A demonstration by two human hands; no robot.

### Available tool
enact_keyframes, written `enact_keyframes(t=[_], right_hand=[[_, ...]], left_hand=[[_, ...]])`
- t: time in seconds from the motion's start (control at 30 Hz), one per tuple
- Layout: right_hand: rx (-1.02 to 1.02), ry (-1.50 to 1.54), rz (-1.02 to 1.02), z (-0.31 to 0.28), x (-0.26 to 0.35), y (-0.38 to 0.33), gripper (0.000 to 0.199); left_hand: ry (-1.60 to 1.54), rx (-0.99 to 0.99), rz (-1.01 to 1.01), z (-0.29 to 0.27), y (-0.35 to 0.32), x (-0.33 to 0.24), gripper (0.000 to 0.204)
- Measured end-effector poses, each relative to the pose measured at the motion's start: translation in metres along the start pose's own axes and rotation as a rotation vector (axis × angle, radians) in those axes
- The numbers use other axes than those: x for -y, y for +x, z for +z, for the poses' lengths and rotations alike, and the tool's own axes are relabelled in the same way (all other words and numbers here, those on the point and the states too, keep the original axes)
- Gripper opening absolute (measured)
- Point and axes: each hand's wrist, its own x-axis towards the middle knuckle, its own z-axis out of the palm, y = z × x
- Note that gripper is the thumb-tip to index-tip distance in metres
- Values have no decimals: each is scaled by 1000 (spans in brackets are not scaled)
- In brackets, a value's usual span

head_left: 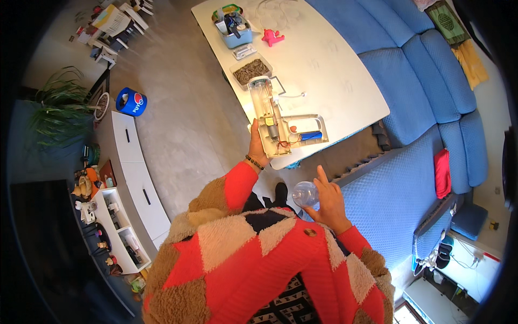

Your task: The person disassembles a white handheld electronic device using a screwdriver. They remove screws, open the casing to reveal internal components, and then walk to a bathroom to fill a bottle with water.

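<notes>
My left hand (258, 144) is closed on the side of an opened handheld vacuum cleaner (268, 116), held over the near left edge of the table. Its pale shell lies open, showing a motor (272, 131), red wires (283, 144) and a blue battery (311, 136) beside the loop handle. Lower and to the right, my right hand (330, 204) grips a clear round plastic cup (304, 193) between thumb and fingers. The two parts are apart. A dark beaded bracelet (253, 162) circles my left wrist.
On the white table (337, 75) are a tub of brown bits (251, 71), a light-blue basket (237, 36) of small items, a pink toy (272, 36) and a white cable (294, 95). A blue sofa (399, 70) lines the right; a drawer cabinet (129, 146) and blue bin (131, 102) stand left.
</notes>
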Motion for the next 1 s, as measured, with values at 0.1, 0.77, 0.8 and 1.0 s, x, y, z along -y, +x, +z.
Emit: enact_keyframes(t=[0.1, 0.77, 0.8, 1.0], right_hand=[[91, 8, 124, 16, -10, -22, 74], [248, 24, 378, 19, -34, -61, 83], [241, 16, 370, 19, -34, -61, 81], [234, 6, 352, 18, -40, -59, 80]], left_hand=[[42, -9, 9, -51, 6, 3, 67], [113, -445, -28, -195, 31, 24, 55], [98, -465, -27, -200, 32, 22, 55], [176, -581, 97, -192, 34, 25, 48]])
